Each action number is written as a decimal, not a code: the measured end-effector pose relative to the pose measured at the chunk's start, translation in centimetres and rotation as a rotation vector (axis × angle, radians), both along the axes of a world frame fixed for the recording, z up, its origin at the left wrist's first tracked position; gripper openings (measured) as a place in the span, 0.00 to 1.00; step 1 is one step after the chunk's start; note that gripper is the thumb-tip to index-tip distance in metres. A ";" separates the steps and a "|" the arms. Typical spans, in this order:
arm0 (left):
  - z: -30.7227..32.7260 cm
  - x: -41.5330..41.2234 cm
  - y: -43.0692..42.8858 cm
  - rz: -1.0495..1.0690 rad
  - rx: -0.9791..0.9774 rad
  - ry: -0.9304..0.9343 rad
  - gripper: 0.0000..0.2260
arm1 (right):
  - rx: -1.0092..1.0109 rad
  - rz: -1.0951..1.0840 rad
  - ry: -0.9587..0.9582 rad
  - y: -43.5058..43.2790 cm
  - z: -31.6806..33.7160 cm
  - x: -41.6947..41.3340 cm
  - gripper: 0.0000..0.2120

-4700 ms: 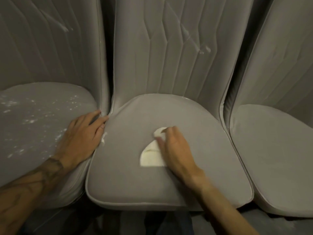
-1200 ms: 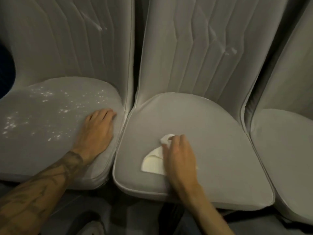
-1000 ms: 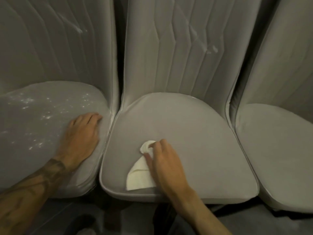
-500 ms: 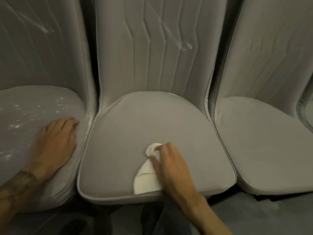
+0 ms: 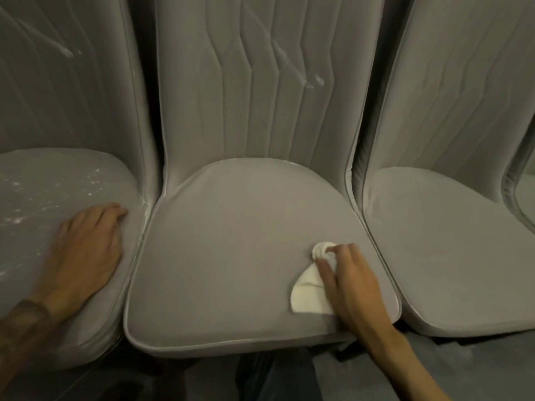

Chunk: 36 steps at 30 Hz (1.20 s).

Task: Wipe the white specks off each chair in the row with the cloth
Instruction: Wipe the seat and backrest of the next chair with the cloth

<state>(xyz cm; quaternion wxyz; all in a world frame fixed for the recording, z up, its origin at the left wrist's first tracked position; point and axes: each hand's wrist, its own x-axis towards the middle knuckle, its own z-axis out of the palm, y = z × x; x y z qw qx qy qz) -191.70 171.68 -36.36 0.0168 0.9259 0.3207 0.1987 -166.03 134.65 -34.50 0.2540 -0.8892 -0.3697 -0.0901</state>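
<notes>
Fingers (image 5: 343, 250) of the right hand (image 5: 354, 285) curl over the cloth (image 5: 308, 295). The forefinger and thumb pinch its bunched upper end, and the rest of the white cloth fans out flat beside the palm. It lies on the seat of the middle chair (image 5: 231, 256), toward the front right corner.

The left hand (image 5: 86, 250) rests palm down on the seat of the left chair (image 5: 58, 299). Its fingers are straight and close together, with the tips pointing toward the gap between the two seats. White specks (image 5: 37, 195) are scattered over that seat, beyond the hand.

White streaks (image 5: 314, 79) mark the ribbed backrest of the middle chair, and a similar smear (image 5: 68, 52) shows on the left chair's backrest. The right chair (image 5: 448, 241) stands just beside the middle one, and the edge of a further seat shows at the far right.
</notes>
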 end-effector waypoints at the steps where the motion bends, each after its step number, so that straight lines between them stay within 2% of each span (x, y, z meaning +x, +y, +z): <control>1: 0.1 0.1 -0.1 0.005 0.002 -0.011 0.20 | -0.006 -0.016 -0.018 0.6 0.1 1.5 0.11; 3: 0.2 0.2 -0.6 0.022 0.008 -0.042 0.19 | -0.008 -0.107 -0.050 2.1 0.3 5.0 0.11; 5: 0.3 0.4 -0.8 0.031 0.011 -0.054 0.19 | -0.013 -0.201 -0.006 4.6 0.7 7.1 0.13; 7: 0.2 0.4 -0.9 0.023 0.018 -0.048 0.19 | -0.015 -0.183 0.013 7.6 0.5 5.8 0.14; 9: 0.0 0.3 -0.7 0.022 0.024 -0.046 0.19 | 0.028 -0.022 -0.013 10.8 0.0 1.4 0.13; 13: 0.1 0.2 -0.9 0.029 0.020 -0.047 0.19 | 0.072 0.449 0.013 16.2 -0.2 -7.3 0.15; 15: 0.2 0.2 -1.0 0.029 0.019 -0.050 0.19 | 0.067 0.535 -0.014 20.1 -0.1 -7.7 0.16; 21: 0.2 0.1 -0.9 0.031 0.008 -0.033 0.17 | -0.010 0.469 0.005 30.8 1.3 -6.1 0.13; 23: 0.2 0.1 -0.8 0.039 0.007 -0.022 0.16 | 0.053 0.422 -0.070 30.7 0.6 -7.7 0.10; 25: 0.3 0.0 -1.0 0.040 0.006 -0.016 0.16 | 0.119 0.493 -0.084 27.9 -0.4 -9.9 0.09; 28: 0.5 -0.2 -1.0 0.052 -0.012 -0.011 0.20 | 0.055 0.609 -0.057 25.6 -0.8 -10.7 0.10; 30: 0.7 -0.2 -1.3 0.049 -0.019 0.018 0.21 | 0.051 0.514 -0.083 27.6 -0.4 -9.4 0.11; 32: 0.7 -0.4 -1.4 0.039 -0.031 0.023 0.21 | 0.048 0.411 -0.033 30.5 0.5 -8.1 0.12; 36: 0.8 -0.3 -1.2 0.032 -0.050 0.009 0.19 | -0.033 0.348 -0.016 31.2 0.5 -8.9 0.11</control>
